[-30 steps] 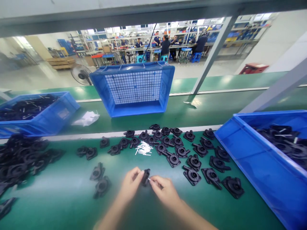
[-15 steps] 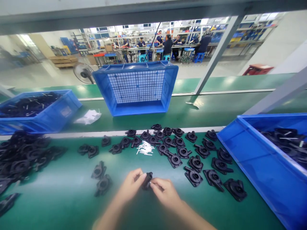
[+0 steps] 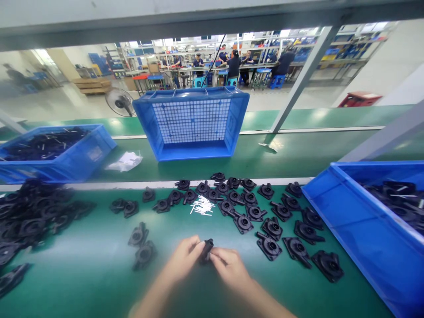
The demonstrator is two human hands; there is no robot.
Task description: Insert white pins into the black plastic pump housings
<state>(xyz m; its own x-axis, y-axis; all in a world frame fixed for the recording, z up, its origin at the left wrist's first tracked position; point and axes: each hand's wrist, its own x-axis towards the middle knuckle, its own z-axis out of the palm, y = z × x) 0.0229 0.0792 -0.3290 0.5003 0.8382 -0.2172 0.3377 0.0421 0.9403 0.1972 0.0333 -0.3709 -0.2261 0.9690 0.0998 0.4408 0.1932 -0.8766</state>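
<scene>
My left hand (image 3: 185, 256) grips a black plastic pump housing (image 3: 207, 250), tilted up on its side just over the green table. Thumb and fingers of my right hand (image 3: 229, 264) are pinched together against the housing's right side. Whatever lies between those right fingertips is too small to make out. Beyond my hands lies a small heap of thin white pins (image 3: 202, 206). Around the heap and off to the right, several similar black housings (image 3: 243, 223) rest flat on the table. Two more housings (image 3: 145, 253) lie left of my left hand.
A blue crate of black parts (image 3: 351, 221) stands at right, another crate (image 3: 89, 152) at back left. Between them a blue crate (image 3: 195, 150) is tipped toward me. Black parts (image 3: 36, 216) are piled at left. A white bag (image 3: 126, 161) lies behind. People sit working far off.
The view has shifted slightly. Both hands stay together at the housing, which now leans a little more to the right.
</scene>
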